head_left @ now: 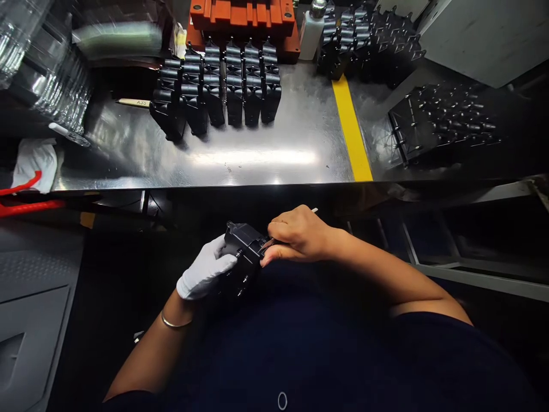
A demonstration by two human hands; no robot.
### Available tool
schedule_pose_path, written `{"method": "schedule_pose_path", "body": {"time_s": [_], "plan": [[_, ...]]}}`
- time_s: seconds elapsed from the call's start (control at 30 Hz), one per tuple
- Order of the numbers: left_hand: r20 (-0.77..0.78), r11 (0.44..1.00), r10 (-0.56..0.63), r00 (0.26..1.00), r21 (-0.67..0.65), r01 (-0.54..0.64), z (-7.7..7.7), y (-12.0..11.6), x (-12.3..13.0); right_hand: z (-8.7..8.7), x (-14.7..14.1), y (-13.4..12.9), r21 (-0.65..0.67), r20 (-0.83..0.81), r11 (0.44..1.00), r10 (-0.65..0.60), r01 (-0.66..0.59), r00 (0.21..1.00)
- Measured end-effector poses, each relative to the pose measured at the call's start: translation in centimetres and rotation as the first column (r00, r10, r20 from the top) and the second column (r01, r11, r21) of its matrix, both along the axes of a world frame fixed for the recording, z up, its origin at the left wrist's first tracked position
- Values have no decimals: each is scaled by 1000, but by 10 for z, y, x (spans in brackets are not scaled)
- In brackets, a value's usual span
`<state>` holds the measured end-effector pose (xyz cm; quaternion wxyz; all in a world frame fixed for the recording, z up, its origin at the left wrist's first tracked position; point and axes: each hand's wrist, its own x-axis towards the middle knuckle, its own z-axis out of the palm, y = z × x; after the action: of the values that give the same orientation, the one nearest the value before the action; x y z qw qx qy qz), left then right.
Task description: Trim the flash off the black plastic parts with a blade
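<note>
My left hand (207,269), in a white glove, grips a black plastic part (245,246) in front of my body, below the table edge. My bare right hand (295,234) is closed around a small tool (269,245); its brownish blade shows between thumb and fingers, against the right end of the part, and a pale end sticks out behind the hand. Several similar black parts (234,86) stand in rows on the metal table (257,163).
An orange-red fixture (244,23) and a bottle (311,31) stand at the back. More black parts (446,117) lie on the right, past a yellow stripe (352,131). Stacked clear trays (47,74), a white cloth (36,165) and red handles (32,207) are on the left.
</note>
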<state>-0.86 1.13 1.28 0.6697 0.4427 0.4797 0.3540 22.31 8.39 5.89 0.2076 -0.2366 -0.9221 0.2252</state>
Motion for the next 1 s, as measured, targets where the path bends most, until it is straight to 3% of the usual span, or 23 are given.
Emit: {"method": "schedule_pose_path", "body": {"time_s": [0.17,0.27,0.37,0.4,0.47,0.53,0.57,0.6,0.67,0.73,0.8,0.87,1.0], "plan": [[-71,1000,-12,997,-12,11,7,4,-5,-5,9,2,-325,-192,934,91,-151,977],[-153,996,-81,985,12,83,15,10,-8,-2,8,2,-530,-236,845,-76,-63,969],[-279,984,-79,957,134,120,17,15,-8,2,0,-1,-650,-70,758,-125,50,990],[-336,978,-5,942,197,75,15,16,-8,1,-3,-3,-662,-27,743,-155,98,988],[-407,916,330,852,356,-185,7,13,-5,-4,-8,-5,-673,-7,701,-324,235,946],[-331,730,675,660,435,-528,-3,9,-1,-14,-13,-8,-701,-61,621,-543,351,837],[-262,663,746,612,372,-650,-7,6,2,-19,-16,-10,-723,-94,579,-623,377,777],[-181,659,752,634,238,-713,-10,2,5,-25,-19,-12,-747,-120,544,-675,381,728],[41,763,645,764,-102,-638,-11,-3,13,-36,-28,-20,-796,-141,495,-711,348,689],[233,787,609,759,-300,-539,-7,-5,21,-44,-38,-29,-834,-124,469,-673,291,729],[297,721,689,661,-380,-580,-1,-5,27,-51,-46,-37,-844,-117,478,-607,244,786],[295,669,739,606,-433,-605,5,-3,30,-56,-49,-42,-833,-152,506,-601,226,785],[270,689,699,662,-501,-523,11,-3,27,-63,-44,-38,-851,-248,475,-739,224,626]]}}
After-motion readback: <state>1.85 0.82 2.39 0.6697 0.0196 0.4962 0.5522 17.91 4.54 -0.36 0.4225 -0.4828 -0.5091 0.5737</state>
